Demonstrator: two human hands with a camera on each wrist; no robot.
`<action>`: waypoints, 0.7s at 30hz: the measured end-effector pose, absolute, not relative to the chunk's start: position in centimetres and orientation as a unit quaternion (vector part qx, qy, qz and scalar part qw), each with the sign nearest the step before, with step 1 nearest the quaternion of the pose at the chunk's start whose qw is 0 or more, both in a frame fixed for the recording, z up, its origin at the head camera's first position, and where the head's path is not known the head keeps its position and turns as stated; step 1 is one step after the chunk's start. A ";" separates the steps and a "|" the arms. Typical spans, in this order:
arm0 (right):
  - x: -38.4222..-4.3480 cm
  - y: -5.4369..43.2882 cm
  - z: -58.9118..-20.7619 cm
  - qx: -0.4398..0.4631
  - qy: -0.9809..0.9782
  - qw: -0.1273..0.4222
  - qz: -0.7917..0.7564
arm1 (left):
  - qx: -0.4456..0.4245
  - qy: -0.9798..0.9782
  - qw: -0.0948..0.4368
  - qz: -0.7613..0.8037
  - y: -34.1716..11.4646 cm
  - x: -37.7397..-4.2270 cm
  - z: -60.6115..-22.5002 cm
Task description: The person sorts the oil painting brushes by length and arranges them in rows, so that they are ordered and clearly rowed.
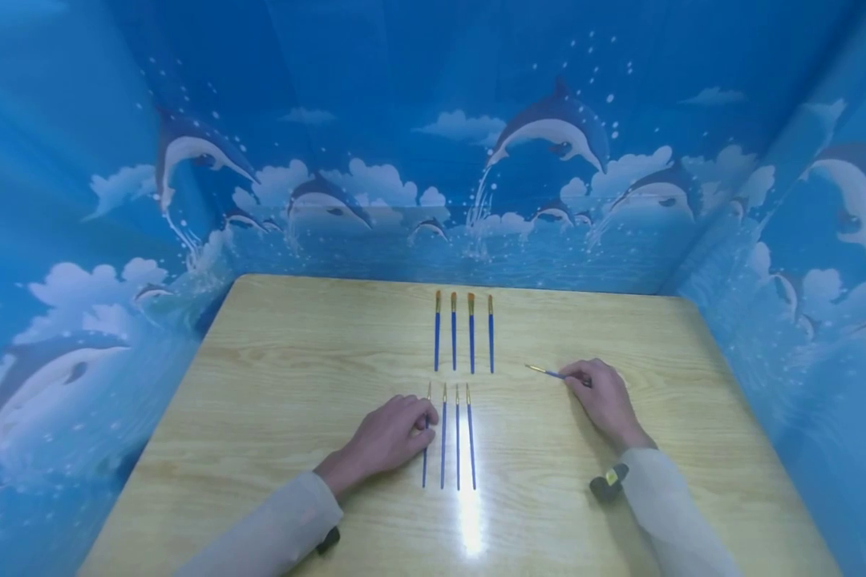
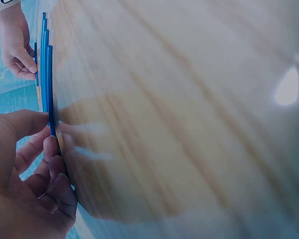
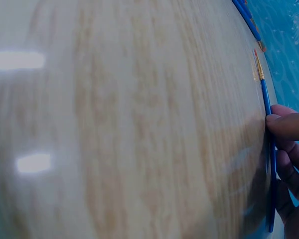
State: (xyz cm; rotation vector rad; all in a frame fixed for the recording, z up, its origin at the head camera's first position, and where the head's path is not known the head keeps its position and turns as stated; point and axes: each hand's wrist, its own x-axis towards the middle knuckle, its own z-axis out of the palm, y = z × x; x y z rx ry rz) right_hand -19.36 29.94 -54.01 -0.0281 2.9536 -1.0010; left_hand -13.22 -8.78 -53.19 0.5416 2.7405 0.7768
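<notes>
My left hand (image 1: 390, 437) pinches the leftmost paintbrush (image 1: 424, 471) of the nearer row between thumb and fingers. In the left wrist view its blue handle (image 2: 50, 82) lies between them, close to the tabletop. Beside it, more thin brushes (image 1: 458, 449) lie roughly parallel, bristles pointing away from me. On the right, my right hand (image 1: 604, 397) holds another slim paintbrush (image 1: 544, 371) by its blue handle, the tip pointing left. The right wrist view shows thumb and fingers on that brush (image 3: 266, 97), low over the table.
Behind the nearer row, a second row of blue-handled brushes (image 1: 471, 340) with wider orange-brown bristles lies on the wooden table (image 1: 296, 336). A blue dolphin-print curtain (image 1: 404, 144) surrounds the table's back and sides. Light glares off the tabletop near the front.
</notes>
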 end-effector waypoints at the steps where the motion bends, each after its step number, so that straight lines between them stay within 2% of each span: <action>1: -19.4 29.9 -54.0 -0.011 0.947 0.011 -0.321 | 0.185 0.938 0.121 0.266 -8.8 -13.2 -53.2; 7: -19.0 29.8 -53.7 -0.023 0.947 0.010 -0.320 | 0.182 0.940 0.123 0.262 -8.8 -13.3 -53.2; 21: -16.9 28.3 -52.6 -0.061 0.934 0.048 -0.349 | 0.181 0.940 0.122 0.263 -8.7 -13.3 -53.2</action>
